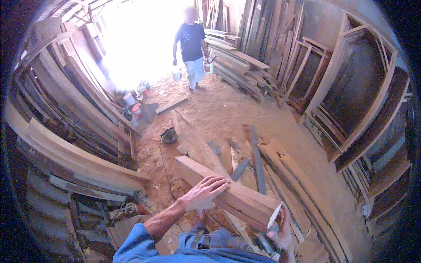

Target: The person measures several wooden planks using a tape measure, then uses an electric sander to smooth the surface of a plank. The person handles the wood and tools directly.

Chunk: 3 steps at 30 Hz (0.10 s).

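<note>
A thick squared wooden beam (245, 197) runs slantwise in front of me, from the middle down to the right. My left hand (206, 193) lies on its upper face with the fingers stretched out, not wrapped round it. At the near right end of the beam, my right hand (283, 234) is closed on a pale, flat, pointed piece (275, 215) that stands against the end. Its exact kind is hard to make out, and part of it is hidden by my fingers.
Loose boards (302, 193) and offcuts lie on the dusty floor under and right of the beam. A dark power tool (168, 135) with a cord sits beyond. Planks lean along both sides. Ahead, a person (191, 44) carries two buckets. Door frames (351, 83) stand at the right.
</note>
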{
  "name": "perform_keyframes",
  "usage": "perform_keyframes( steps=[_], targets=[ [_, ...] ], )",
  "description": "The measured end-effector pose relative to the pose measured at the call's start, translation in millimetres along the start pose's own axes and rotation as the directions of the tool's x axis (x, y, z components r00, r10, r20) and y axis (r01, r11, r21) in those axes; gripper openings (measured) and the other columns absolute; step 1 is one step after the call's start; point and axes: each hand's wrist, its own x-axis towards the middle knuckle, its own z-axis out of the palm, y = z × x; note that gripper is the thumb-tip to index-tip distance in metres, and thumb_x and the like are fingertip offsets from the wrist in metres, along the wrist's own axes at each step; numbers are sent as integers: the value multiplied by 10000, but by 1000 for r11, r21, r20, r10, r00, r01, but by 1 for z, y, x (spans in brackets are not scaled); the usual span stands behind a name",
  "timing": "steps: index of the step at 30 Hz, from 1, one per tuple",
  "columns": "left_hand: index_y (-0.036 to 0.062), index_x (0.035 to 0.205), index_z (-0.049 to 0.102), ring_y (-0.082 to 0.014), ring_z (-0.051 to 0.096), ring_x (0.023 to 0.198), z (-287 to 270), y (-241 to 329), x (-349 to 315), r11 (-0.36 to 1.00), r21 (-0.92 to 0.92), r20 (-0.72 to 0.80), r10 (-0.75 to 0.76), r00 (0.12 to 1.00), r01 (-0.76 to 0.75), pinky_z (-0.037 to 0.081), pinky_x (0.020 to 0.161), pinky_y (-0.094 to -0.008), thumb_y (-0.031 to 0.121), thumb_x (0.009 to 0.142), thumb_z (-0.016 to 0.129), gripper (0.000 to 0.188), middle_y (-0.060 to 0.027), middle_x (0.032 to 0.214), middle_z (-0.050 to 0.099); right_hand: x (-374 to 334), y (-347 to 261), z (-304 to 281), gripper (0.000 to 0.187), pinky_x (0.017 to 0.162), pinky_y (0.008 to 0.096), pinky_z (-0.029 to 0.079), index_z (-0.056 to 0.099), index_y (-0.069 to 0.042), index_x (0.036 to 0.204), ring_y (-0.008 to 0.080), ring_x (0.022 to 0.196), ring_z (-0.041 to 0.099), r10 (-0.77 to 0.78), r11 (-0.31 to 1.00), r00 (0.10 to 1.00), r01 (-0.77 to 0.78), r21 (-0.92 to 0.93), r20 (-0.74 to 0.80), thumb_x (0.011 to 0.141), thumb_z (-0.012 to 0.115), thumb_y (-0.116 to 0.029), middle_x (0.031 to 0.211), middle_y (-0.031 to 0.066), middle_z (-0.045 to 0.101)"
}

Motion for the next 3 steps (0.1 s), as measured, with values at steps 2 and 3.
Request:
perform_keyframes(
  steps=[2,3],
  targets=[
    [36,1484,434,-340,388,1462,2,-7,11,998,22,71,62,996,-63,314,1232,-478,88,705,723,833,-152,1538,452,-10,6,8,1251,1181,459,347,127,-68,1630,318,1411,452,180,984,983,-180,2,-36,729,936,-383,1493,189,455],
    [43,1484,437,-342,395,1454,7,-10,15,996,28,110,86,990,-89,314,1229,-480,75,710,704,819,-151,1524,460,-14,13,10,1226,1171,457,360,140,-66,1622,318,1398,464,186,982,981,-187,-18,-54,734,933,-358,1483,194,461]
  ],
)
